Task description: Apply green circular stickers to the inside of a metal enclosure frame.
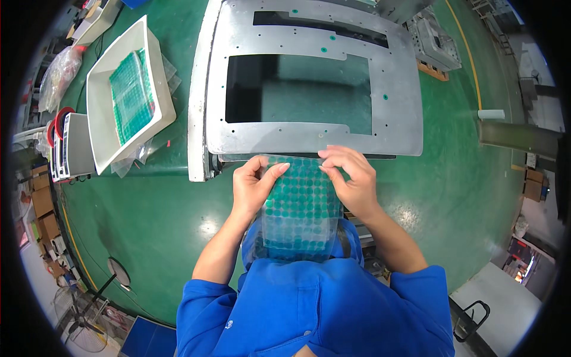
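A clear plastic bag (300, 229) hangs in front of my body, with rows of green round dots showing through it. My left hand (256, 184) pinches its upper left edge between thumb and fingers. At the upper right corner my right hand (353, 178) grips the bag between thumb and bent fingers. Both hands are just in front of a grey metal plate (303, 138) with a large rectangular opening. Whether the dots are loose pieces or on sheets inside the bag cannot be made out.
On the green surface at left stands a white bin (163, 101) holding more green-dotted sheets (132, 95) in clear plastic. Behind it lies a clear plastic bag bundle (61, 77). A standing fan (80, 321) is at lower left, a grey metal block (434, 44) at far right.
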The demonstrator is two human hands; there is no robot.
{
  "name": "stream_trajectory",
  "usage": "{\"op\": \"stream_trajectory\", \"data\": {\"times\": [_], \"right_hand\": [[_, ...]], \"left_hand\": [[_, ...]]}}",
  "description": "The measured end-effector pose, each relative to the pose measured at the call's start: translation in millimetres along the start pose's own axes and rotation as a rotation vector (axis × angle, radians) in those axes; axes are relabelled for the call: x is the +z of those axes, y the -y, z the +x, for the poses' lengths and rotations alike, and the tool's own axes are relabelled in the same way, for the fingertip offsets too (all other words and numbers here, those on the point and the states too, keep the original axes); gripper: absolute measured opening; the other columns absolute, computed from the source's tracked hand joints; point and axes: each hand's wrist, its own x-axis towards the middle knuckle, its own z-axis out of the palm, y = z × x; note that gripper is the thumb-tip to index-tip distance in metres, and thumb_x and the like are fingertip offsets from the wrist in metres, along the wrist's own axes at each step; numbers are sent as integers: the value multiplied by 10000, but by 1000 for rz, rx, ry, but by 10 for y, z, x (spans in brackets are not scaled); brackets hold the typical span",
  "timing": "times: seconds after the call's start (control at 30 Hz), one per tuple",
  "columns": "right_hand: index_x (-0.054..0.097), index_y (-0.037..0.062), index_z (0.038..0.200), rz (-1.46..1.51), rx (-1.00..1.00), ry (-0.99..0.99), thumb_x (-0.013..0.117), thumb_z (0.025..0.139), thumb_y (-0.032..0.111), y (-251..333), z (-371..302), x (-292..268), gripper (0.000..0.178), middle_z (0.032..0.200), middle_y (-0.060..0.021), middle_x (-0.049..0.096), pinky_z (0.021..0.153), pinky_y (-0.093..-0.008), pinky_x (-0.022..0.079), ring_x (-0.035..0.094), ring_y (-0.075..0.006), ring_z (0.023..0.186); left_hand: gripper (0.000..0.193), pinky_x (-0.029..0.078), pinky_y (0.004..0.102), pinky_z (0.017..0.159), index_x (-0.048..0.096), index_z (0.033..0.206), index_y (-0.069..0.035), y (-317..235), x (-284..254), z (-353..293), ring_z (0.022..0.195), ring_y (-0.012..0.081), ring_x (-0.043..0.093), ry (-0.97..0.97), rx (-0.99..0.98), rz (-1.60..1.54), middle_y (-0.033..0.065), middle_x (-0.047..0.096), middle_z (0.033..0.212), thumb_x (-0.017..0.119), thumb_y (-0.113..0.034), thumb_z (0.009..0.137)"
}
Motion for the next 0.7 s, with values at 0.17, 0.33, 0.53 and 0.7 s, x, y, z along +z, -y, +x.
{"op": "stream_trajectory", "data": {"times": [0.17, 0.33, 0.53, 0.7], "right_hand": [[590, 33, 754, 70, 341, 84, 614, 718, 66, -315, 325, -108, 54, 783, -81, 540, 659, -287, 417, 517, -189, 727], [610, 72, 765, -154, 312, 195, 595, 744, 114, -402, 420, -70, 50, 773, -38, 542, 662, -309, 413, 500, -192, 744], [613, 76, 762, -251, 287, 188, 592, 750, 122, -401, 431, -28, 52, 759, -35, 539, 653, -308, 409, 495, -191, 739], [609, 49, 760, -290, 261, 169, 607, 743, 94, -402, 440, -4, 48, 742, -43, 532, 626, -277, 400, 491, -167, 701]], "left_hand": [[209, 242, 164, 447, 527, 640, -33, 99, -23, -1, 518, 2, 308, -46, -56, -75, -88, 401, 558, 705, -97, 729], [157, 293, 150, 474, 566, 675, -25, 70, 2, -47, 550, -3, 376, -63, -83, -224, -72, 489, 604, 696, -88, 736], [138, 310, 145, 488, 575, 683, -27, 85, -19, -55, 565, -3, 396, -22, -102, -189, -66, 512, 620, 695, -71, 734], [146, 312, 146, 487, 564, 678, -28, 146, -15, -63, 568, -3, 399, -17, -108, -183, -67, 515, 626, 694, -66, 734]]}}
